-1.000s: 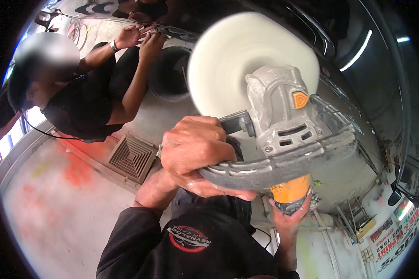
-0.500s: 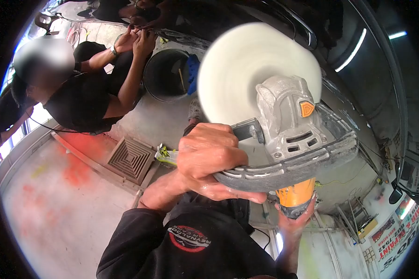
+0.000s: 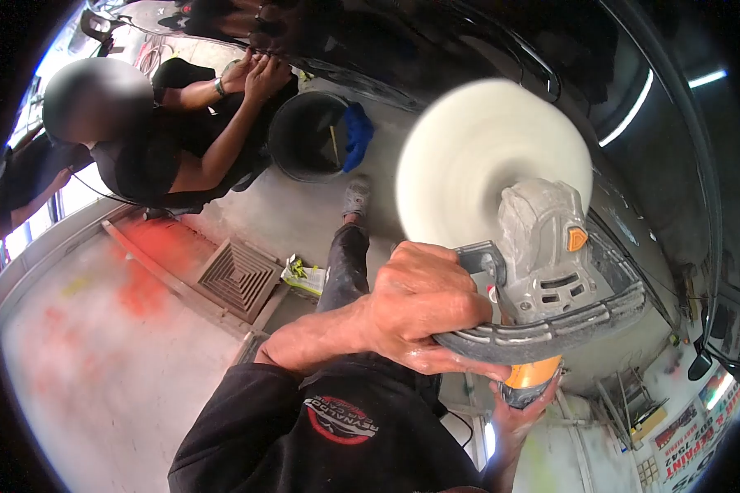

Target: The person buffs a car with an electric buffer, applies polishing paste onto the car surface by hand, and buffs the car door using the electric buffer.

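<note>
My left hand (image 3: 423, 308) is wrapped round the black loop handle (image 3: 551, 324) of a polisher (image 3: 543, 242) with a grey gear head. Lower down, my right hand (image 3: 524, 407) grips the polisher's body at the orange section (image 3: 533, 374), partly hidden behind the handle. A large white polishing pad (image 3: 452, 164) on the polisher is blurred as if spinning. It is held up to a glossy black car panel (image 3: 625, 156); the contact itself is hidden behind the pad.
At left a co-worker (image 3: 148, 156) crouches with both hands by the car's lower edge. Beside them stands a black bucket (image 3: 284, 135) with a blue cloth (image 3: 356, 135) over its rim. A floor grate (image 3: 242, 275) lies left; a side mirror (image 3: 700, 361) sticks out right.
The polisher and both my hands appear farther right and lower in view. The surroundings have also shifted, the bucket slightly right. Both hands keep their hold.
</note>
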Available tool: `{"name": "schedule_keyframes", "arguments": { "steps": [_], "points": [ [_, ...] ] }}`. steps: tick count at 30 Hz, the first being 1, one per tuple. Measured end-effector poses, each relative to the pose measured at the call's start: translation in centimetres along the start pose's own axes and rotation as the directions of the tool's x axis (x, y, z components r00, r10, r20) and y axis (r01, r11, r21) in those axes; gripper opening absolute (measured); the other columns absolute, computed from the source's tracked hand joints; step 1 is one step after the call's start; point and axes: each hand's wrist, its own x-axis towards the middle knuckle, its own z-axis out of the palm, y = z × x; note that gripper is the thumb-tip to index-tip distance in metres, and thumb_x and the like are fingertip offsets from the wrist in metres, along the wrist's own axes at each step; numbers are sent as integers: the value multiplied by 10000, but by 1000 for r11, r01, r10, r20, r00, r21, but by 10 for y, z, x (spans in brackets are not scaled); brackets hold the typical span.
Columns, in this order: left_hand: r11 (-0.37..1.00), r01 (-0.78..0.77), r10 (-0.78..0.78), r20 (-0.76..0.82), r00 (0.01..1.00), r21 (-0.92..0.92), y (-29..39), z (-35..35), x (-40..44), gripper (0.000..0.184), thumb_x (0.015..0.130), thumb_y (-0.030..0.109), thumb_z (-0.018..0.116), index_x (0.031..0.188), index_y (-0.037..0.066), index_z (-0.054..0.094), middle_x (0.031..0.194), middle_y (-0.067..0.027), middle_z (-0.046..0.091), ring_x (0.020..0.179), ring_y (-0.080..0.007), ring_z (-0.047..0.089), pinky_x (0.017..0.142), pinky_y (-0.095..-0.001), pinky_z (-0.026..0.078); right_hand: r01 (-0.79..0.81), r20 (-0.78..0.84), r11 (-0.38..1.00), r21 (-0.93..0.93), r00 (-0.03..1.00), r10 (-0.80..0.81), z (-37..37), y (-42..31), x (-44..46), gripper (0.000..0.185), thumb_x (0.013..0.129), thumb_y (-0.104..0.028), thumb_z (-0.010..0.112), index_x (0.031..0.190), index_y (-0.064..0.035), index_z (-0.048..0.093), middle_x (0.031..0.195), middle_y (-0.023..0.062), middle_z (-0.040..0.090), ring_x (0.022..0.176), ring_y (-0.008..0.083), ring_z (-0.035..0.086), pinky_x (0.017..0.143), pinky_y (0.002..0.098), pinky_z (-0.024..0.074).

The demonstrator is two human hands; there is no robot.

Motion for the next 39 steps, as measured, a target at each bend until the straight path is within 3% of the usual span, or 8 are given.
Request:
{"name": "schedule_keyframes", "arguments": {
  "steps": [8,11,14,20,26,28,32,39],
  "points": [
    [995,32,-38,65,997,97,16,-16,15,386,682,329,900,745,44,647,531,5,491,423,-157,470,423,-300,295,-12,30,1000,13,999,12,4,-14,2,1164,665,-226,926,1505,53,170,1376,351,468,1238,477,535,992,495,475],
    [994,17,-22,43,999,105,22,-21,16,383,685,324,900,752,42,650,527,4,492,420,-154,474,421,-301,292,71,18,997,21,997,-72,2,-18,5,1158,669,-235,926,1500,60,176,1373,350,470,1237,477,536,993,495,474],
    [993,3,-8,39,999,116,30,-27,20,380,685,312,904,752,40,648,527,0,497,417,-155,474,422,-302,292,18,25,989,145,999,-22,1,-20,5,1152,672,-242,926,1493,72,181,1367,349,477,1243,480,529,1000,496,469],
    [989,-21,15,43,999,143,38,-44,26,391,681,303,914,737,34,636,524,-8,500,411,-159,478,424,-301,294,175,-4,984,-10,984,-176,1,-38,25,1139,680,-252,923,1487,78,190,1348,351,489,1193,481,564,958,492,495],
    [968,-70,68,16,998,240,71,-67,37,454,664,338,925,754,18,616,516,-20,491,415,-159,485,423,-298,311,146,2,987,62,989,-146,-10,-63,26,1093,673,-243,930,1476,63,254,1360,286,504,1180,385,593,927,439,521],
    [910,-110,138,-44,989,399,76,-83,39,509,670,399,916,739,19,585,523,-31,500,430,-167,504,432,-290,359,225,16,964,141,973,-230,6,-67,32,1082,676,-236,927,1465,77,256,1271,282,566,1087,387,647,851,420,560],
    [923,-42,112,-162,980,384,62,-104,24,585,670,482,898,727,12,556,529,-49,504,452,-177,522,460,-271,409,361,-6,912,196,930,-367,25,-89,62,1053,688,-221,917,1441,105,258,1125,267,647,976,392,701,790,425,588],
    [930,-93,105,-16,994,357,68,-75,41,541,650,425,924,747,10,590,524,-50,524,433,-165,515,434,-278,371,184,23,960,210,981,-193,14,-69,33,1065,678,-216,918,1462,65,254,1189,298,620,1016,409,687,810,437,581]
  ]
}}
